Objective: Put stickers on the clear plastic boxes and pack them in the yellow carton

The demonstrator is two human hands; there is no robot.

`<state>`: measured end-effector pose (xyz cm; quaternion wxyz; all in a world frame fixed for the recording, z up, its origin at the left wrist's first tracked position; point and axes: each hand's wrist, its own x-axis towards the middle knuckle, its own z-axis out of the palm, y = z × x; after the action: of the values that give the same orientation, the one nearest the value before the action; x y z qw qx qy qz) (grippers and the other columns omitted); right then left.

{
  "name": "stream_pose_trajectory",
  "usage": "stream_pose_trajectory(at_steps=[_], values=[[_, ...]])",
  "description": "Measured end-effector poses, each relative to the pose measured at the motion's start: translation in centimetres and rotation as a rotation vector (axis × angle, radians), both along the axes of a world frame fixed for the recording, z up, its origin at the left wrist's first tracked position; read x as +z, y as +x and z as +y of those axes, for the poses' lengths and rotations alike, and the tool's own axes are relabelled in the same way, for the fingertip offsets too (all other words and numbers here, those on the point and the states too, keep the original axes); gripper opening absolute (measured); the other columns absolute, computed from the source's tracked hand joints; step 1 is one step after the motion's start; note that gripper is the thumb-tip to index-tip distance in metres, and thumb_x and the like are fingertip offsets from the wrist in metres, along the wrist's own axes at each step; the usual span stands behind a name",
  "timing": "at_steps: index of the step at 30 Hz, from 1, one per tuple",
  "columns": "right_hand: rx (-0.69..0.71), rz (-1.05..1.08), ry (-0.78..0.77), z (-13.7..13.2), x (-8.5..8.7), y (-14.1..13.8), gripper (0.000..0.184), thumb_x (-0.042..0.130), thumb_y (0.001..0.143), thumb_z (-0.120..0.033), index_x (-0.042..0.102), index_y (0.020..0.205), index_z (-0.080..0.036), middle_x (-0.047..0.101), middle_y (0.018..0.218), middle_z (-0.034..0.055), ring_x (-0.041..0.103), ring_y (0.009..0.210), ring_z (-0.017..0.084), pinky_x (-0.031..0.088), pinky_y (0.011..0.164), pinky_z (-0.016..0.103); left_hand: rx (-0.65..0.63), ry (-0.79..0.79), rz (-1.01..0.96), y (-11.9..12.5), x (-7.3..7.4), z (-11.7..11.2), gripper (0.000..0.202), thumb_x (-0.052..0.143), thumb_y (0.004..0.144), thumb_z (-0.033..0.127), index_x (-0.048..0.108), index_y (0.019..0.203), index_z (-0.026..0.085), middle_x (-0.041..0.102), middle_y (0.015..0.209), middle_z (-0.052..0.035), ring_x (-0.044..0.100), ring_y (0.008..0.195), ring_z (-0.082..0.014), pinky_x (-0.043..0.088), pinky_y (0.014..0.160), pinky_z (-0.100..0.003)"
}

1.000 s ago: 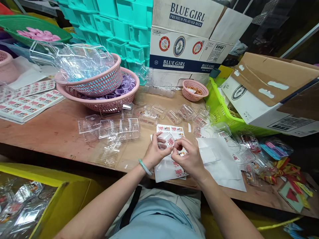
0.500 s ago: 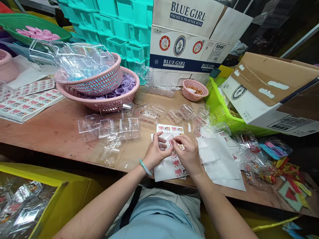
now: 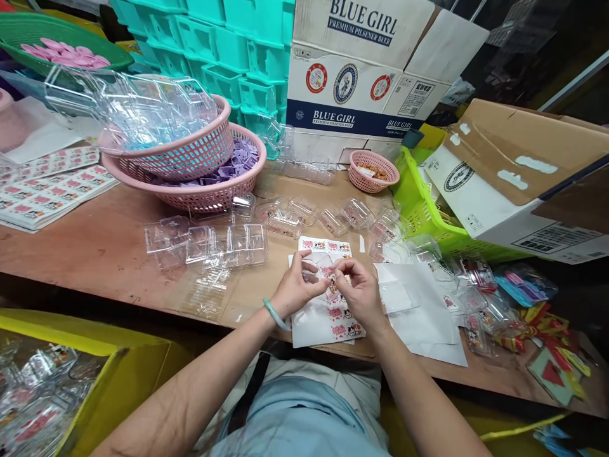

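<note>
My left hand [image 3: 295, 289] grips a small clear plastic case [image 3: 320, 266] above a sticker sheet [image 3: 333, 311] at the near edge of the wooden table [image 3: 95, 254]. My right hand [image 3: 360, 291] pinches at the case's right side with thumb and forefinger, seemingly pressing a small sticker to it; the sticker itself is barely visible. A green bangle sits on my left wrist. Empty clear cases [image 3: 209, 244] lie in a row to the left of my hands.
Stacked pink baskets [image 3: 209, 158] hold clear cases and purple pieces at the back left. More sticker sheets [image 3: 42, 190] lie far left. A small pink basket [image 3: 372, 171], a green crate [image 3: 419, 209], cardboard boxes [image 3: 504, 171] and finished cases [image 3: 471, 285] stand to the right. A yellow bin [image 3: 61, 381] sits below left.
My hands stayed together on the case, shifting slightly up the sticker sheet. The right fingers moved from the sheet onto the case. The camera tipped a little.
</note>
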<state>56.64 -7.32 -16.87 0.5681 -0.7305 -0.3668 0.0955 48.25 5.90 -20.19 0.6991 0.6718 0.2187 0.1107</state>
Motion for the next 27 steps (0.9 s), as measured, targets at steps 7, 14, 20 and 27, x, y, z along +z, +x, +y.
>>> stream_pose_trajectory(at_steps=[7, 14, 20, 27], values=[[0.063, 0.337, 0.109, 0.5, 0.7, 0.7, 0.037, 0.068, 0.079, -0.032, 0.042, 0.105, -0.026, 0.068, 0.079, -0.0005, 0.065, 0.076, 0.016, 0.052, 0.071, 0.031, 0.007, -0.033, 0.001, 0.2, -0.1, 0.0, 0.077, 0.078, 0.065, 0.039, 0.036, 0.126, 0.019, 0.056, 0.093, -0.0019, 0.059, 0.079, -0.0136, 0.051, 0.076, -0.032], [0.004, 0.098, 0.093, -0.1, 0.9, 0.0, 0.031, 0.066, 0.082, -0.023, 0.048, 0.108, -0.025, 0.068, 0.084, -0.0002, 0.065, 0.084, 0.016, 0.051, 0.084, 0.035, -0.002, 0.022, 0.027, 0.2, 0.0, 0.0, 0.079, 0.077, 0.066, 0.042, 0.035, 0.129, 0.018, 0.058, 0.095, -0.0039, 0.061, 0.081, -0.0153, 0.05, 0.078, -0.033], [-0.077, 0.036, 0.122, -0.4, 0.8, -1.0, 0.027, 0.066, 0.083, -0.019, 0.051, 0.105, -0.026, 0.069, 0.088, 0.0021, 0.067, 0.086, 0.018, 0.053, 0.086, 0.038, -0.002, 0.019, 0.013, 0.1, -0.2, 0.2, 0.078, 0.078, 0.066, 0.039, 0.036, 0.128, 0.02, 0.059, 0.095, -0.0035, 0.062, 0.081, -0.0154, 0.05, 0.078, -0.033], [-0.23, -0.089, 0.24, -0.3, 4.9, 2.0, 0.019, 0.069, 0.081, -0.023, 0.058, 0.097, -0.024, 0.066, 0.091, 0.0022, 0.064, 0.086, 0.017, 0.053, 0.084, 0.035, -0.004, 0.006, 0.005, 0.1, 0.1, 0.2, 0.076, 0.078, 0.064, 0.034, 0.037, 0.126, 0.019, 0.057, 0.092, -0.0017, 0.061, 0.079, -0.0152, 0.05, 0.08, -0.035]])
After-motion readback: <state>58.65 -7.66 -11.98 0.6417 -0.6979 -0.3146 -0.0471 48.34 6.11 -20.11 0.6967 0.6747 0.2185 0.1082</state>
